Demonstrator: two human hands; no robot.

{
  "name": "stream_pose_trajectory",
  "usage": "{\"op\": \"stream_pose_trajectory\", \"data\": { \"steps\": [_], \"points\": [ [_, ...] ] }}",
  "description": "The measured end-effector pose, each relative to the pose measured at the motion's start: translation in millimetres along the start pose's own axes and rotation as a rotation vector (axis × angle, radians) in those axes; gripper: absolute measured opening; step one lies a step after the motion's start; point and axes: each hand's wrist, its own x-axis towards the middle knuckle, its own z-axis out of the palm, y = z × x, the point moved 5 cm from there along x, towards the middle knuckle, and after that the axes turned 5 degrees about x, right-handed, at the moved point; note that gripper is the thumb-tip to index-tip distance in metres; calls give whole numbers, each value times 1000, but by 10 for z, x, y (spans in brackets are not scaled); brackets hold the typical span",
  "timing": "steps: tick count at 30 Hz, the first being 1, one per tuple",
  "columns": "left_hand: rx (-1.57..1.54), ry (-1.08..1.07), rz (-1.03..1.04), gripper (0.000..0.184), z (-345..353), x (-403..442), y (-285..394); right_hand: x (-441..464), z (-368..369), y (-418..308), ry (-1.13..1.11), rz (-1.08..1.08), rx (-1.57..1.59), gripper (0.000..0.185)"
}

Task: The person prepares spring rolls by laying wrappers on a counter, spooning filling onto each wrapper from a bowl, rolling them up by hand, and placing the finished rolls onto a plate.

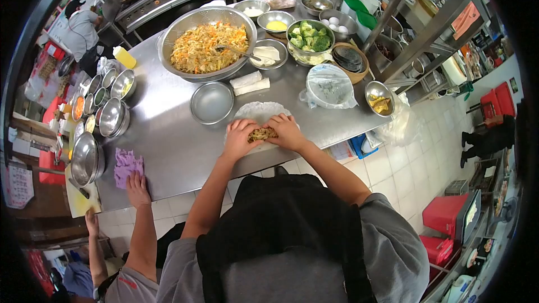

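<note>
Wrapper (pixel 261 111) lies on the table (pixel 168 154), filling (pixel 262 134) on its near part. Left hand (pixel 241 136) and right hand (pixel 285 132) close on the filling's opposite ends, fingers together, apparently to hold it compact. Two rolls (pixel 250 84) rest beyond the wrapper, seemingly clear of the hands; bowl (pixel 211 103) left of it, colander (pixel 210 15) farther beyond, presumably within reach.

Filling (pixel 261 134) on the wrapper (pixel 261 111), two rolls (pixel 251 86) behind it, bowl (pixel 211 103) to its left, colander (pixel 181 21) beyond
</note>
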Motion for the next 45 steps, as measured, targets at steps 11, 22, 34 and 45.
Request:
{"op": "stream_pose_trajectory", "data": {
  "steps": [11, 22, 34, 45],
  "points": [
    [-86, 100, -44, 39, -190, -32, 57, -67, -131, -28, 108, 45, 122, 37],
    [-10, 149, -17, 24, -111, -25, -6, -25, -232, 64, 148, 116, 150, 25],
    [-22, 53, -3, 33, -24, 10, -41, -41, -27, 274, 76, 51, 277, 33],
    [-188, 9, -18, 57, -100, -7, -87, -114, -188, 138, 33, 6, 321, 50]
  ]
}}
